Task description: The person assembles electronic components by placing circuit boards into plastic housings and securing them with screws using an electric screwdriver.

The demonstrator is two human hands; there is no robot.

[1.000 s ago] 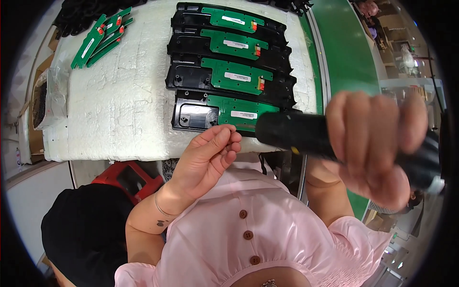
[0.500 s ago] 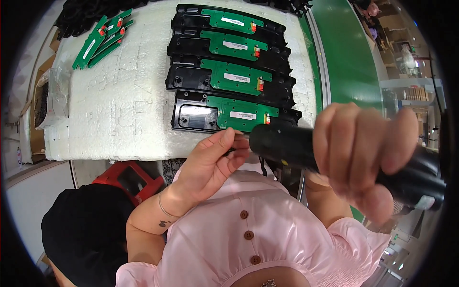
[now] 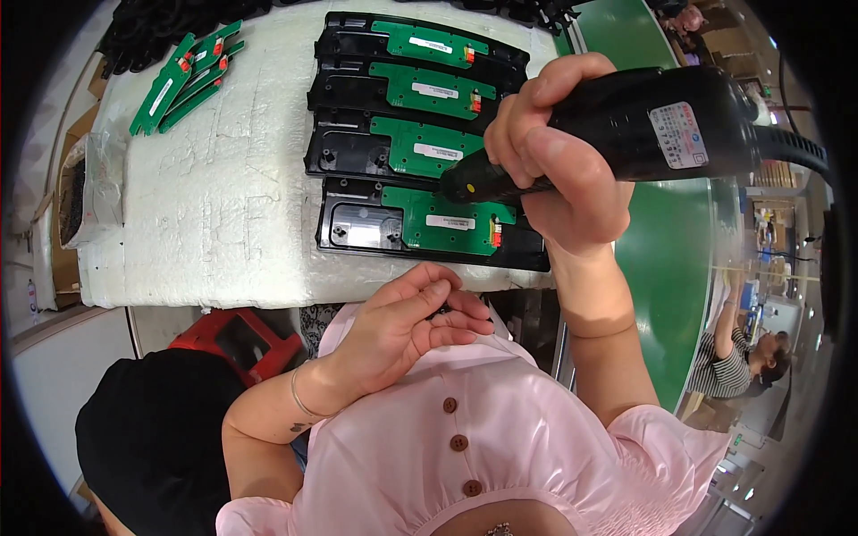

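My right hand grips a black corded electric screwdriver, tilted so that its nose points down and left. The nose is over the far edge of the nearest green circuit board, and the bit's contact point is hidden. That board lies in a long black plastic housing. Several like housings with boards are lined up beyond it. In front of the table edge is my left hand, palm up, fingers curled in and thumb against the index finger. Something small and dark shows between its fingers.
A white foam-topped table bears loose green boards at the far left. Beside it stands a box lined with clear plastic. A person in a black cap sits near a red stool. Right lies a green surface.
My right hand has swung the screwdriver left and away from me, its nose now over the nearest board. The left hand has drawn back toward me, off the housing's near edge.
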